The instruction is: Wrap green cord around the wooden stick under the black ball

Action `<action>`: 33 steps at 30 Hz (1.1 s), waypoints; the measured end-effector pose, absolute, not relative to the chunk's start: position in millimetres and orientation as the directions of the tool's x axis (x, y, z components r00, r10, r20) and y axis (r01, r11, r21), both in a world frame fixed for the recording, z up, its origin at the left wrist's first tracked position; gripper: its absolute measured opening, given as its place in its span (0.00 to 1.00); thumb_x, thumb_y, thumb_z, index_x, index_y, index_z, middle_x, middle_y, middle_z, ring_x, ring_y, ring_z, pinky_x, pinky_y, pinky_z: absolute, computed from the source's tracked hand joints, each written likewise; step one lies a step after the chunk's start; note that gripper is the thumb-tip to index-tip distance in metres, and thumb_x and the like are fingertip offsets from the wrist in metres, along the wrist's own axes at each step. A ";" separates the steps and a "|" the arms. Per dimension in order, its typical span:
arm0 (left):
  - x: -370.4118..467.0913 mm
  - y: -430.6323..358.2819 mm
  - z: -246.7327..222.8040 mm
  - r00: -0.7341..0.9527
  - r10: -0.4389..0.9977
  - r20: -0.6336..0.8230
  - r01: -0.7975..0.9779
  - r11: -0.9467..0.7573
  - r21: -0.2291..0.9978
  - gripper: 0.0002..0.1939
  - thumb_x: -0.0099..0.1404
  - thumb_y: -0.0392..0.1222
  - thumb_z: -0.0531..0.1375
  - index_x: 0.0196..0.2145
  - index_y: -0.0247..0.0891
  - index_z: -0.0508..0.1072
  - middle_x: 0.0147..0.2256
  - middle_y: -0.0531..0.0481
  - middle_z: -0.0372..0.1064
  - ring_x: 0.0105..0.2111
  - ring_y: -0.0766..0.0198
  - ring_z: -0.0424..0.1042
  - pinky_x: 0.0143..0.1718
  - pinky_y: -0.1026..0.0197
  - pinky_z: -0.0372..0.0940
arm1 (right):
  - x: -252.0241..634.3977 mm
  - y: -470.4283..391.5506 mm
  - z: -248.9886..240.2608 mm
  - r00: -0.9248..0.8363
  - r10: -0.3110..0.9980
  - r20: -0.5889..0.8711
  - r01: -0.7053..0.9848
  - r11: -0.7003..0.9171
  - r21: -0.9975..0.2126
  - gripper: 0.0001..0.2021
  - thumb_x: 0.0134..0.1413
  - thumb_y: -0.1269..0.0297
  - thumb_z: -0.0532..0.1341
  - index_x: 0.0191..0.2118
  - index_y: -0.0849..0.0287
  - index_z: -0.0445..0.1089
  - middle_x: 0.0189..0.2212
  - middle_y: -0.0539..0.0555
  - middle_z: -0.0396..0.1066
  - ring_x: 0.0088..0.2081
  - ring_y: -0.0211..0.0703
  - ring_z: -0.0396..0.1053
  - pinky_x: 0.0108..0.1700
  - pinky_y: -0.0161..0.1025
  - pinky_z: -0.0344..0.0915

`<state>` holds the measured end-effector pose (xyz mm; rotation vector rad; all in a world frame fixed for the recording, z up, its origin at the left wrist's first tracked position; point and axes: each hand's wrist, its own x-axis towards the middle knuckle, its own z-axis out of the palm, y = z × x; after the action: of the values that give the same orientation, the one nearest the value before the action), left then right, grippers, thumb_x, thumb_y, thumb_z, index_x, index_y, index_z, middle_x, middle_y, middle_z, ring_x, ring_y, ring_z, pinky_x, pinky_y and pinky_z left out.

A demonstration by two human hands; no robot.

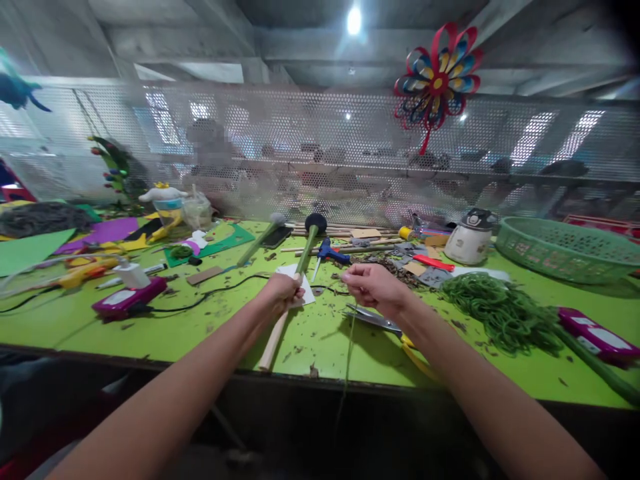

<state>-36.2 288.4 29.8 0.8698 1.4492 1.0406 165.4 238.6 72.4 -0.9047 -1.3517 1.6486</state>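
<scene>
My left hand [286,292] is closed round a wooden stick [273,341], whose upper part is wrapped in green and ends in a dark round head [315,223]. A white paper [307,293] lies beneath it. My right hand [373,288] pinches a thin green strand [351,343] that hangs past the table's front edge. Metal scissors [373,319] with yellow handles lie under my right wrist. Just beyond the hands is a blue glue gun [332,252].
Green string [500,310] lies in a heap at right, near a purple power strip [597,335] and a green basket [567,250]. Another purple power strip [129,298] with a cable is at left. Behind stand a white pot [469,240] and a perforated screen [300,147].
</scene>
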 end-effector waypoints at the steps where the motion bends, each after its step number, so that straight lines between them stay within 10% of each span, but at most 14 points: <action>1: -35.3 285.3 31.7 -0.136 0.927 -0.349 -0.033 0.347 0.937 0.17 0.64 0.43 0.57 0.50 0.36 0.66 0.48 0.44 0.66 0.43 0.57 0.69 0.42 0.49 0.67 | 163.8 238.7 72.3 -0.404 0.914 -0.026 -0.120 -0.081 -0.989 0.12 0.43 0.61 0.66 0.25 0.61 0.62 0.10 0.39 0.53 0.12 0.25 0.40 0.15 0.28 0.36; 7: -30.5 245.6 48.8 -0.134 0.966 -0.220 0.013 0.224 0.975 0.10 0.64 0.42 0.57 0.41 0.33 0.69 0.36 0.49 0.70 0.30 0.66 0.70 0.30 0.61 0.67 | 150.7 226.3 85.5 -0.296 0.947 0.122 -0.030 0.118 -0.993 0.13 0.46 0.58 0.64 0.23 0.59 0.62 0.12 0.40 0.51 0.14 0.27 0.42 0.17 0.31 0.38; 11: -22.1 201.5 59.2 -0.100 0.992 -0.083 -0.059 0.077 0.995 0.07 0.56 0.38 0.60 0.25 0.35 0.65 0.17 0.58 0.61 0.14 0.75 0.57 0.14 0.71 0.50 | 142.1 203.2 100.0 -0.262 0.921 0.288 -0.015 0.294 -0.956 0.13 0.47 0.57 0.64 0.24 0.60 0.63 0.17 0.43 0.55 0.17 0.28 0.46 0.18 0.31 0.43; 21: 3.9 111.8 31.1 0.061 0.997 -0.044 -0.441 0.067 0.895 0.12 0.60 0.46 0.51 0.32 0.35 0.67 0.20 0.51 0.69 0.15 0.70 0.61 0.12 0.71 0.51 | 145.2 149.0 74.3 -0.226 0.904 0.362 0.005 0.373 -0.928 0.14 0.48 0.54 0.63 0.26 0.60 0.63 0.18 0.44 0.57 0.18 0.29 0.49 0.19 0.31 0.47; 33: 24.9 70.3 30.1 0.056 0.997 -0.046 -0.258 0.059 0.964 0.17 0.63 0.55 0.52 0.33 0.36 0.67 0.19 0.55 0.65 0.14 0.73 0.58 0.12 0.72 0.50 | 162.4 107.6 60.8 -0.195 0.899 0.393 0.056 0.410 -0.910 0.13 0.50 0.55 0.62 0.28 0.60 0.64 0.20 0.46 0.60 0.22 0.33 0.56 0.25 0.32 0.55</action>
<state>24.9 70.3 30.1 1.0001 1.0051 1.2475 162.4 107.6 60.8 -0.8686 -1.5785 0.9690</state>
